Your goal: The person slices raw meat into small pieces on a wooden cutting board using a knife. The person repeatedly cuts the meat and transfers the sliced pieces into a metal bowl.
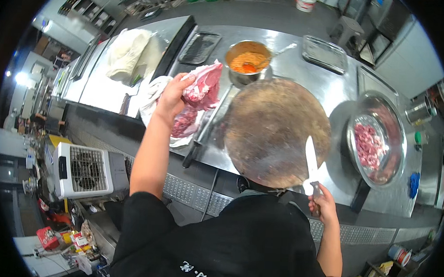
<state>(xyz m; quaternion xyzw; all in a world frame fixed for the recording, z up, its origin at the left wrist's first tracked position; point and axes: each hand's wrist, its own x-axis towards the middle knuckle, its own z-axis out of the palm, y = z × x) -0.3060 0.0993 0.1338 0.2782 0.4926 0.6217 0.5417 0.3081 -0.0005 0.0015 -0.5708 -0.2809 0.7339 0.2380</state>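
Observation:
My left hand [173, 95] grips a piece of raw meat [204, 84] with pale fat, raised left of the round wooden chopping block [278, 130]. Under it, more dark red meat [184, 122] rests on a white cloth [155, 93]. In my right hand [323, 202] is a wooden-handled kitchen knife [312, 157], its blade pointing away from me over the block's near right edge. Right of the block, cut chunks of meat [368, 146] lie in a large steel bowl [395, 120].
A steel pot [245, 78] of orange food with a ladle stands behind the block. Metal trays [200, 48] sit at the back. Left of the block lies a black-handled rod-like tool [209, 127]. A white cloth bundle [131, 53] rests on the left counter, near an air cooler [85, 169].

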